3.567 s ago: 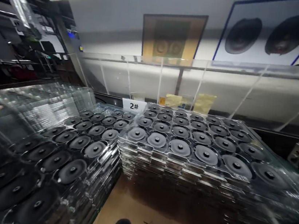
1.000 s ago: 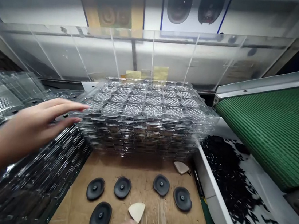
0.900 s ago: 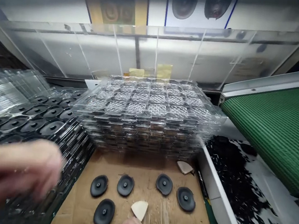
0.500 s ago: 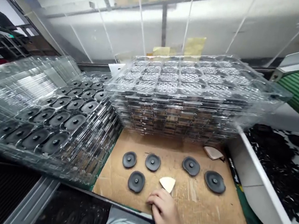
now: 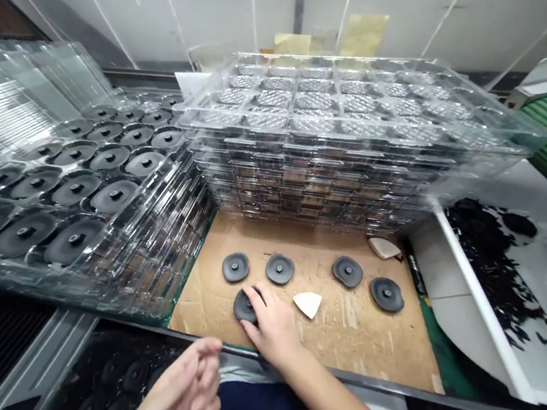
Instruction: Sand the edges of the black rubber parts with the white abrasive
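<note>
My right hand (image 5: pixel 275 323) reaches over the board with thumb and fingers around the near-left black round part (image 5: pixel 242 307), gripping its edges while it lies flat. Part of that disc is hidden under the fingers. My left hand (image 5: pixel 189 382) is held low at the board's front edge, palm turned inward, fingers loosely curved and apart, with nothing in it. Close by lie more black discs with small centre studs, one at the left (image 5: pixel 236 267), one beside it (image 5: pixel 280 269), and two to the right (image 5: pixel 347 272). A pale wedge-shaped piece (image 5: pixel 307 304) rests right of my right hand.
Behind the brown board (image 5: pixel 325 346) rises a stack of clear plastic trays (image 5: pixel 308 169). Another tray stack (image 5: pixel 144 228), filled with black discs, stands at the left. A second pale wedge (image 5: pixel 384 248) lies at the back right. A white bin (image 5: pixel 482 306) holds black scraps.
My right hand has moved left and forward from beside the pale wedge onto the near-left disc. My left hand has come up into view. The camera view has tilted downward.
</note>
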Demonstrator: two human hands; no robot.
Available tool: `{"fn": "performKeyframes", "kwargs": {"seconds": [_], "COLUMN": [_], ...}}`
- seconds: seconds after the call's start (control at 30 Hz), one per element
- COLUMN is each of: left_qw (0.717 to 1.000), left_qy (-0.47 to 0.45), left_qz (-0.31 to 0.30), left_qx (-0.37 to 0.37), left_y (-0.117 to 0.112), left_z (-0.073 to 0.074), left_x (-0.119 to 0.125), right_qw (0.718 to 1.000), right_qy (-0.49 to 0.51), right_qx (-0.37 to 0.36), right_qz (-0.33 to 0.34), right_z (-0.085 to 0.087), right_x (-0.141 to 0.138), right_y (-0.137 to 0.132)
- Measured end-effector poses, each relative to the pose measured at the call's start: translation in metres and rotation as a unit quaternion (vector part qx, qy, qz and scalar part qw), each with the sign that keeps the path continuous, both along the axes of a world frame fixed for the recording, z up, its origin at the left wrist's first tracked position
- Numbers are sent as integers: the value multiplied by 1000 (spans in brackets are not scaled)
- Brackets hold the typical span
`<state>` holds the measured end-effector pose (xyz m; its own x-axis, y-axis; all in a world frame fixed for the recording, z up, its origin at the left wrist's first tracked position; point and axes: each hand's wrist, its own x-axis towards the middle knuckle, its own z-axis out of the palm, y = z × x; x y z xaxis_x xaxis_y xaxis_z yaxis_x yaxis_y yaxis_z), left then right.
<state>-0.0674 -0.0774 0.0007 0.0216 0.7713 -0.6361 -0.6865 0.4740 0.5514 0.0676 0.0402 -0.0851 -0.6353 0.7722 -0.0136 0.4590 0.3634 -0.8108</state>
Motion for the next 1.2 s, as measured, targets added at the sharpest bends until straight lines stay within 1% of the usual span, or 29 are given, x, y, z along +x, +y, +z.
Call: {"fn": "performKeyframes", "kwargs": {"seconds": [0.03, 0.07, 0.1, 0.13, 0.17, 0.23, 0.3, 0.33, 0.43, 0.5, 0.6, 0.67, 0.7, 0.77, 0.83, 0.87, 0.9, 0.97, 1.0, 1.07, 1.13, 1.2], "left_qw": [998, 994, 992, 993, 996, 992, 970, 957, 920, 901, 896, 909, 918, 939, 954, 958, 961, 966, 968, 970, 974, 980], "left_qy": [18, 35, 46, 44, 25, -52, -131, -161, -236, -286, -335, -346, -344, -323, -296, -285, -274, -256, -247, -234, -216, -191], "left_qz": [51, 82, 89, 66, 22, -90, -187, -224, -296, -314, -285, -231, -195, -115, -42, -14, 9, 35, 44, 56, 63, 62], "left_qx": [-36, -63, -82, -86, -84, -77, -83, -92, -100, -87, -60, -31, -15, 15, 31, 32, 32, 28, 25, 23, 20, 17], "left_y": [4, 8, 11, 14, 17, 25, 33, 37, 49, 53, 53, 50, 49, 47, 46, 47, 48, 51, 52, 55, 57, 59], "left_z": [-9, -18, -27, -35, -41, -52, -59, -61, -63, -62, -60, -59, -58, -55, -51, -49, -47, -43, -42, -39, -37, -35], "left_x": [1, 1, 2, 4, 7, 14, 23, 28, 36, 38, 35, 31, 29, 24, 22, 22, 22, 26, 28, 33, 38, 42], "right_qw": [1000, 999, 998, 997, 995, 991, 985, 982, 978, 979, 984, 990, 994, 996, 986, 979, 975, 974, 974, 978, 984, 988], "right_qy": [9, 20, 30, 38, 43, 46, 41, 34, 8, -2, -18, -42, -57, -86, -106, -110, -109, -94, -83, -57, -37, -23], "right_qx": [-13, -27, -41, -56, -71, -98, -125, -135, -154, -145, -109, -70, -43, 15, 53, 62, 67, 72, 73, 74, 70, 63], "right_qz": [7, 14, 24, 36, 50, 78, 110, 124, 143, 146, 143, 117, 86, -14, -121, -158, -180, -194, -195, -184, -159, -136], "right_z": [4, 9, 15, 23, 31, 50, 66, 73, 85, 87, 85, 78, 72, 55, 32, 20, 9, -10, -16, -21, -16, -1], "right_x": [3, 10, 18, 27, 38, 58, 73, 79, 86, 86, 86, 88, 90, 95, 99, 99, 99, 97, 96, 91, 88, 85], "right_y": [0, 0, -2, -4, -6, -10, -12, -13, -13, -13, -14, -12, -10, -2, 6, 8, 9, 6, 3, -3, -3, 4]}}
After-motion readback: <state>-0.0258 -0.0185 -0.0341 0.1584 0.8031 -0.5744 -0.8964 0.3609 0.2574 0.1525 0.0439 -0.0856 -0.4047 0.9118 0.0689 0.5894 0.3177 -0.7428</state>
